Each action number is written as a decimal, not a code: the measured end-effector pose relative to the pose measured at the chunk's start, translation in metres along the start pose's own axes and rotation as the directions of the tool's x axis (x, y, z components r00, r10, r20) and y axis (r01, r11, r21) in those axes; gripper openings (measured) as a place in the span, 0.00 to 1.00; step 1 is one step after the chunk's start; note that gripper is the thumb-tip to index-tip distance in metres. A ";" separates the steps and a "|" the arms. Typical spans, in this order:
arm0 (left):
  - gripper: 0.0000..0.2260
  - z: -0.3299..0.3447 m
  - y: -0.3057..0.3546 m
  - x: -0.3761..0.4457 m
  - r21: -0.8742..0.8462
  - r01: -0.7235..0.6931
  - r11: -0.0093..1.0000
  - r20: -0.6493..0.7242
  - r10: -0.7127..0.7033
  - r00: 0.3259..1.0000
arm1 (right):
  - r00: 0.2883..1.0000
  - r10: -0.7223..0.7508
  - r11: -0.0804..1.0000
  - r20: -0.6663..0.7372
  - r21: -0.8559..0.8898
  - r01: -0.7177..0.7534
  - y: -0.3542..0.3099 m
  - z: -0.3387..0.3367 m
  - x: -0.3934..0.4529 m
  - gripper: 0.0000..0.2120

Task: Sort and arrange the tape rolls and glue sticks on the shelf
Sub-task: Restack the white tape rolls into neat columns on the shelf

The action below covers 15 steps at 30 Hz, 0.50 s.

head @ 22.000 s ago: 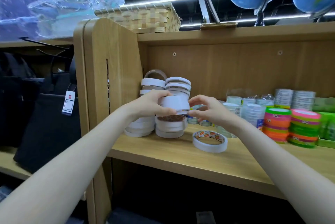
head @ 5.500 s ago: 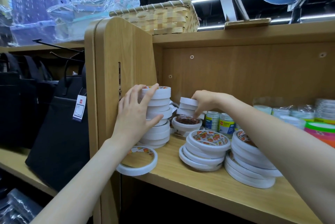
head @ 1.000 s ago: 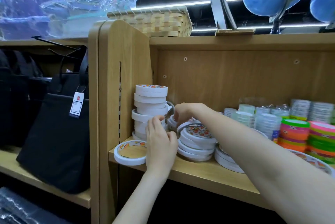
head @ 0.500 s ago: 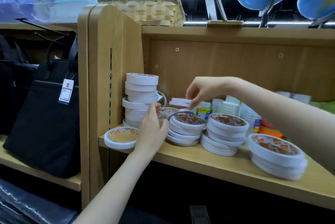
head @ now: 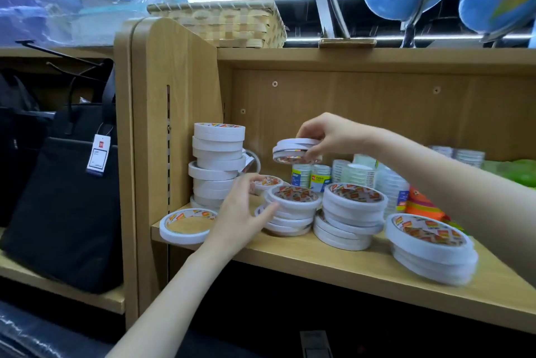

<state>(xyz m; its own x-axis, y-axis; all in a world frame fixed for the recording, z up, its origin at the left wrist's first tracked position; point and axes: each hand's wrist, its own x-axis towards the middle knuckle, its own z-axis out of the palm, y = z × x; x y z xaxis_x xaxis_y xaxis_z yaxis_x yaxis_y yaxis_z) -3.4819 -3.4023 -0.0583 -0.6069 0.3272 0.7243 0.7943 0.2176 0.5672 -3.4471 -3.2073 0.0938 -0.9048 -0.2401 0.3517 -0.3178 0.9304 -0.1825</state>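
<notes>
A few thin tape rolls are pinched in the right hand above the shelf.

The small bundle is held in the air by the curled fingers of that hand, over the low stacks and clear of them. The left hand is laid against a short stack of white rolls, its fingers loosely spread and touching the stack's side, with nothing gripped. A tall stack is seen against the shelf's left wall, and a single roll lies flat at the front left corner, partly over the edge. Two more short stacks are set further right. Small labelled containers are ranged behind them; what they hold cannot be told.
</notes>
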 end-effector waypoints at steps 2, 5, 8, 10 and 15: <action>0.22 -0.001 0.002 0.001 -0.149 0.112 0.982 -0.030 -0.118 0.993 | 0.996 -0.038 0.997 0.083 -0.059 0.043 -0.012 0.000 -0.012 0.11; 0.22 -0.004 0.004 0.004 -0.312 0.199 0.929 -0.021 -0.216 0.976 | 0.936 -0.010 0.968 0.351 -0.231 0.096 -0.030 0.019 -0.023 0.11; 0.24 -0.007 0.003 0.007 -0.322 0.259 0.911 0.054 -0.255 0.965 | 0.926 -0.023 0.998 0.377 -0.042 0.042 -0.036 0.011 -0.019 0.11; 0.20 -0.012 0.003 0.009 -0.295 0.245 0.924 0.035 -0.245 0.969 | 0.957 -0.035 0.996 0.287 0.083 0.011 -0.033 -0.001 -0.006 0.11; 0.11 -0.033 0.001 0.019 0.026 0.120 0.992 -0.176 -0.114 0.978 | 0.967 0.057 0.998 0.248 -0.046 -0.047 -0.016 0.021 0.054 0.12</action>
<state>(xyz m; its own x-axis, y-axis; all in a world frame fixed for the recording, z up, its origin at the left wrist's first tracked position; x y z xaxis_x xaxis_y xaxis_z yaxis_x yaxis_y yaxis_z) -3.4932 -3.4264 -0.0313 -0.6886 0.1336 0.7127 0.7162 0.2788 0.6398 -3.4962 -3.2411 0.0966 -0.9635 -0.2476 0.1016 -0.2612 0.9525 -0.1563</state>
